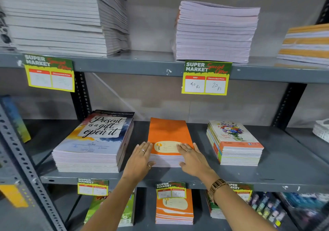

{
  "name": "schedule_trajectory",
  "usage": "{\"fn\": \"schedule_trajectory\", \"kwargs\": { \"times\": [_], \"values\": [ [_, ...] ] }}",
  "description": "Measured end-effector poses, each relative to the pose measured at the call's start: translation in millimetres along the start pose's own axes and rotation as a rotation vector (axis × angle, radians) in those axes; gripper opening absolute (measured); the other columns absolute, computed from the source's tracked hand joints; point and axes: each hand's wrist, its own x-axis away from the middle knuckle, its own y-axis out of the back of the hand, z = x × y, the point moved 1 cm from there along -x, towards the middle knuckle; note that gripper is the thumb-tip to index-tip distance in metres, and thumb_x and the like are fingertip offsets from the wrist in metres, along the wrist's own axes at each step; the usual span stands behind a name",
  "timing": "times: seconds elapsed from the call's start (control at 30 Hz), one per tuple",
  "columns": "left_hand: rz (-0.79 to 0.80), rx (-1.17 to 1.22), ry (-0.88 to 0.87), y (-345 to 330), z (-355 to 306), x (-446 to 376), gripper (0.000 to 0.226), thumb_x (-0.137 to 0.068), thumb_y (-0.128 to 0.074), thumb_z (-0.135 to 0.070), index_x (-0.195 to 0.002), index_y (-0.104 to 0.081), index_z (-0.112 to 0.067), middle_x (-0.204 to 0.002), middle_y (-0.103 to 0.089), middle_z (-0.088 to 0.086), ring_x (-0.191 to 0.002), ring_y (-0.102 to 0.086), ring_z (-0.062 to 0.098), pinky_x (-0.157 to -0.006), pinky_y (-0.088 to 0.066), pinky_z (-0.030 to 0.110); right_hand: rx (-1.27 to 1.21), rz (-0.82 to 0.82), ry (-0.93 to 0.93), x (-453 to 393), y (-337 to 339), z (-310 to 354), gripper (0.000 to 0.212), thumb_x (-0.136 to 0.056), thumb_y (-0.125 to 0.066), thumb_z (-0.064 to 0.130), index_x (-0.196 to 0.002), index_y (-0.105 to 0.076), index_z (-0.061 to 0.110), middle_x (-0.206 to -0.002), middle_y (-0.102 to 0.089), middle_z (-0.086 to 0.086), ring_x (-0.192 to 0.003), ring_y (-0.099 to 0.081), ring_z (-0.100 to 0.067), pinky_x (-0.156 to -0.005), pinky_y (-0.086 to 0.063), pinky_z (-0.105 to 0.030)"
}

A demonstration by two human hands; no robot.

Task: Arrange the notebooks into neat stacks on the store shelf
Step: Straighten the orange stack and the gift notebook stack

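Three notebook stacks are set on the grey middle shelf (267, 173). A tall, wide stack topped by a cover lettered "Present is a gift, open it" (92, 141) lies at the left, a narrow orange-covered stack (168, 134) stands in the middle, and a stack with a flower-bouquet cover and multicoloured spines (233, 141) is placed at the right. All three are laid flat, well apart, with edges fairly even.

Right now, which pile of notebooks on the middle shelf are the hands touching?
The orange stack in the centre, between the "Present is a gift" stack and the flower-cover stack; both hands press its sides.
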Motion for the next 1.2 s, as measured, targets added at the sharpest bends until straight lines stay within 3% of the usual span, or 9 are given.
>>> {"fn": "schedule_trajectory", "kwargs": {
  "times": [0.2, 0.4, 0.5, 0.63, 0.7, 0.77, 0.87, 1.03, 1.2],
  "values": [
    [-0.115, -0.075, 0.013, 23.8, 46.9, 25.0, 0.078, -0.082, -0.026, -0.054, -0.141, -0.033, -0.004, -0.151, -0.037, 0.012, -0.142, -0.031, 0.028, -0.115, 0.002, 0.029, -0.096, -0.09, 0.04, -6.7, 7.3, 45.1, 0.072, -0.093, -0.048, 0.022, -0.152, -0.008, 0.012, -0.162, -0.004, -0.003, -0.15, 0.001, -0.016, -0.12, 0.006, -0.033],
    [-0.084, -0.117, 0.081, 53.0, 101.2, 46.8, 0.091, -0.071, -0.004, -0.058, -0.148, -0.012, -0.008, -0.159, -0.014, 0.009, -0.148, -0.009, 0.024, -0.119, 0.006, 0.033, -0.144, -0.156, 0.155, -24.1, 9.9, 111.5, 0.071, -0.091, -0.047, 0.019, -0.152, -0.01, 0.01, -0.162, -0.005, -0.004, -0.15, -0.001, -0.016, -0.121, 0.004, -0.032],
    [-0.034, -0.139, 0.141, 62.1, 126.2, 57.4, 0.082, -0.082, -0.012, -0.058, -0.148, -0.004, -0.01, -0.16, -0.006, 0.006, -0.149, -0.003, 0.02, -0.121, 0.001, 0.035, -0.134, -0.158, 0.196, -33.8, 7.8, 145.3, 0.071, -0.092, -0.046, 0.022, -0.152, -0.009, 0.01, -0.162, -0.005, -0.004, -0.15, -0.001, -0.016, -0.12, 0.005, -0.031],
    [-0.017, -0.134, 0.148, 68.9, 152.4, 62.9, 0.093, -0.07, 0.0, -0.06, -0.149, -0.006, -0.01, -0.16, -0.006, 0.006, -0.149, -0.003, 0.02, -0.121, 0.0, 0.036, -0.144, -0.142, 0.238, -46.4, 2.5, 182.2, 0.068, -0.096, -0.043, 0.027, -0.151, -0.008, 0.01, -0.162, -0.005, -0.005, -0.15, -0.001, -0.016, -0.116, 0.008, -0.026],
    [0.0, -0.136, 0.167, 69.2, 166.8, 65.6, 0.076, -0.085, -0.013, -0.053, -0.149, -0.006, -0.012, -0.16, -0.006, 0.005, -0.149, -0.003, 0.019, -0.122, -0.001, 0.037, -0.158, -0.104, 0.251, -53.4, 1.2, 196.4, 0.066, -0.098, -0.041, 0.029, -0.151, -0.007, 0.009, -0.162, -0.004, -0.005, -0.15, -0.001, -0.016, -0.119, 0.004, -0.028],
    [0.001, -0.117, 0.182, 69.6, 180.2, 68.6, 0.07, -0.089, -0.017, -0.048, -0.149, -0.011, -0.013, -0.16, -0.012, 0.006, -0.149, -0.007, 0.021, -0.122, -0.004, 0.039, -0.157, -0.059, 0.259, -59.7, -0.1, 207.6, 0.065, -0.1, -0.038, 0.032, -0.151, -0.006, 0.008, -0.162, -0.003, -0.006, -0.15, 0.0, -0.016, -0.122, 0.0, -0.031],
    [-0.023, -0.073, 0.197, 67.9, 201.3, 72.9, 0.091, -0.071, 0.0, -0.055, -0.147, -0.022, -0.011, -0.157, -0.024, 0.009, -0.147, -0.018, 0.024, -0.121, -0.01, 0.041, -0.158, -0.006, 0.25, -70.3, -5.4, 223.1, 0.062, -0.102, -0.031, 0.036, -0.151, -0.006, 0.008, -0.162, -0.003, -0.007, -0.15, -0.002, -0.017, -0.122, -0.001, -0.031],
    [-0.101, -0.04, 0.201, 64.3, 217.7, 74.4, 0.107, -0.075, 0.02, -0.069, -0.14, -0.038, -0.007, -0.148, -0.043, 0.011, -0.139, -0.038, 0.026, -0.117, -0.025, 0.04, -0.127, 0.015, 0.215, -83.9, -12.9, 233.1, 0.053, -0.104, -0.026, 0.029, -0.151, -0.01, 0.011, -0.162, -0.007, -0.006, -0.149, -0.005, -0.019, -0.122, -0.004, -0.032],
    [-0.145, -0.074, 0.242, 58.5, 220.5, 74.1, 0.064, -0.09, -0.018, -0.041, -0.127, -0.056, -0.007, -0.132, -0.061, 0.011, -0.123, -0.057, 0.026, -0.106, -0.044, 0.042, -0.15, 0.059, 0.241, -95.7, -14.4, 231.0, 0.05, -0.104, -0.027, 0.024, -0.151, -0.014, 0.017, -0.161, -0.009, -0.003, -0.149, -0.007, -0.019, -0.122, -0.006, -0.033]
  ]
}}
